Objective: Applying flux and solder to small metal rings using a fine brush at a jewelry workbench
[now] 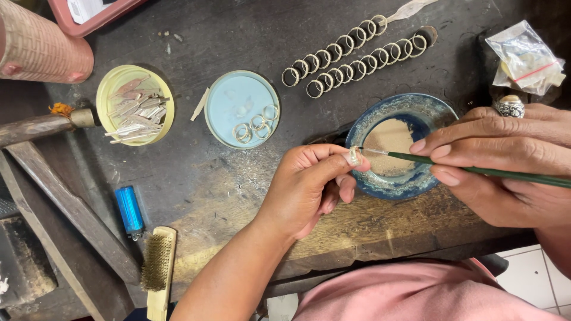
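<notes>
My left hand [312, 181] pinches a small silver ring [354, 156] between thumb and forefinger, just left of a blue ceramic bowl [437, 110] that holds a pale paste. My right hand [505, 157] grips a thin green brush [476, 170] like a pen. The brush tip touches the ring over the bowl's left rim. A large silver ring sits on a finger of my right hand.
Two rows of silver rings [351, 56] lie at the back of the dark wooden bench. A light blue lid [229, 101] holds a few rings; a yellow lid [113, 83] holds metal strips. A blue lighter [129, 209], a wire brush [157, 264] and a plastic bag [526, 56] lie around.
</notes>
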